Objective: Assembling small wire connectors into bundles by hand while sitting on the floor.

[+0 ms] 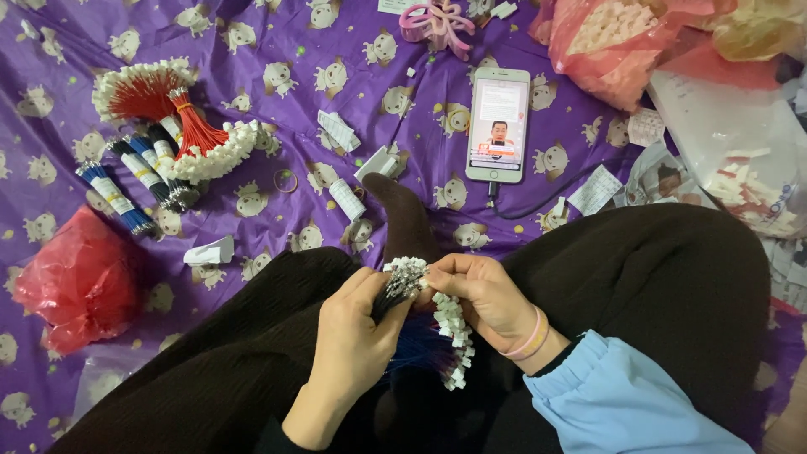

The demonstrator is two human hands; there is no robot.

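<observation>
- Evenly lit from above, soft and diffuse, moderately bright.
- Faint, short shadows only, under the red wire bundles (168,109) and beside the phone (498,124).
- Bright, slightly washed-out phone screen; mild sheen on the clear plastic bags (731,143) at right and on the red bag (80,282) at left.
- Dark trousers (664,286) nearly featureless, detail lost in black.
- Slight softness in the hands, left hand (357,336) and right hand (487,294).
- Mild wide-angle stretch toward the corners.
</observation>
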